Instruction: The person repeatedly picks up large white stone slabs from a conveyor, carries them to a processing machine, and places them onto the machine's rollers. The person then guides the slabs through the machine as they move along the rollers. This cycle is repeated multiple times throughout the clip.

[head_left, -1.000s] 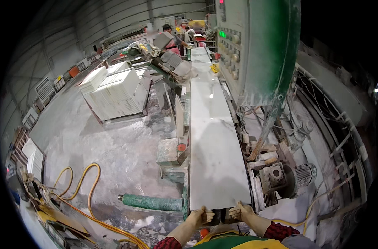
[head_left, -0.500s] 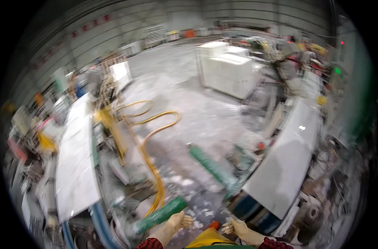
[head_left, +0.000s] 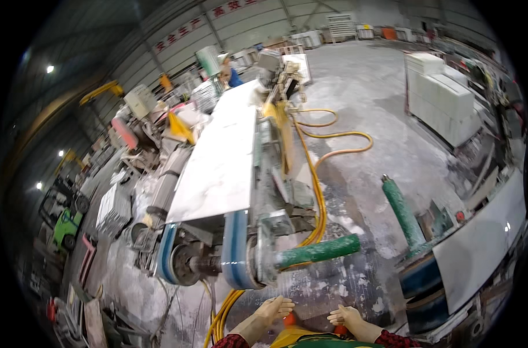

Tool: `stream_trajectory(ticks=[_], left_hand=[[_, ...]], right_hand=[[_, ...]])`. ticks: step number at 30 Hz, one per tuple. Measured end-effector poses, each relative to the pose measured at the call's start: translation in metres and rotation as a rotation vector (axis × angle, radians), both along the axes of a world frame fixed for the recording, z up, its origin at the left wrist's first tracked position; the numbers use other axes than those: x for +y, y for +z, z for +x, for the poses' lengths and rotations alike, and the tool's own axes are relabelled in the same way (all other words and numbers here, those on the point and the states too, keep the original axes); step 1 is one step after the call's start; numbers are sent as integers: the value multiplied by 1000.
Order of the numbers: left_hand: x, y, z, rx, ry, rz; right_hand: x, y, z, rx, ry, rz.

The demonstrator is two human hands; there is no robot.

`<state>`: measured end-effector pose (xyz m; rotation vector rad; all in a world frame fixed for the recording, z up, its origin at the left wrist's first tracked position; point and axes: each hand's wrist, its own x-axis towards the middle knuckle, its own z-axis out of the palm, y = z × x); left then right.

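Observation:
My left hand [head_left: 274, 310] is held out low in front of me, fingers stretched and nothing in it. My right hand [head_left: 346, 316], also empty, has its fingers extended toward the left one, with a gap between them. Both have red-and-black checked cuffs. Nearest my left hand is a green cylinder [head_left: 319, 252] jutting from the end of the left conveyor. Blue belts [head_left: 236, 249] wrap around the pulleys at that end. On the conveyor lies a long white slab [head_left: 220, 168]. Another white slab [head_left: 478, 243] rests on the right machine, over dark blue belts.
Yellow hoses [head_left: 317, 197] snake over the wet, dusty floor beside the left conveyor. A second green cylinder [head_left: 402, 214] juts from the right machine. White blocks [head_left: 441, 95] are stacked farther off. At the far left stands a green forklift [head_left: 65, 223].
My view has swung left, so the left conveyor now sits nearer the middle and the forklift shows. Both hands remain low in front, empty, with fingers extended.

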<state>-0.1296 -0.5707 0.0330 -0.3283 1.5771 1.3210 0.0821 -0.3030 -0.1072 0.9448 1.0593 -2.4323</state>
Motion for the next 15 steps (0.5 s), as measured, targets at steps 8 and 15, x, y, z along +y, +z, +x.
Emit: stream_trajectory(ticks=[8, 15], left_hand=[[-150, -16, -33, 40, 297, 134], [-334, -60, -58, 212, 837, 133]], right_hand=[[-89, -6, -114, -2, 377, 19], [-245, 94, -257, 55, 663, 291]])
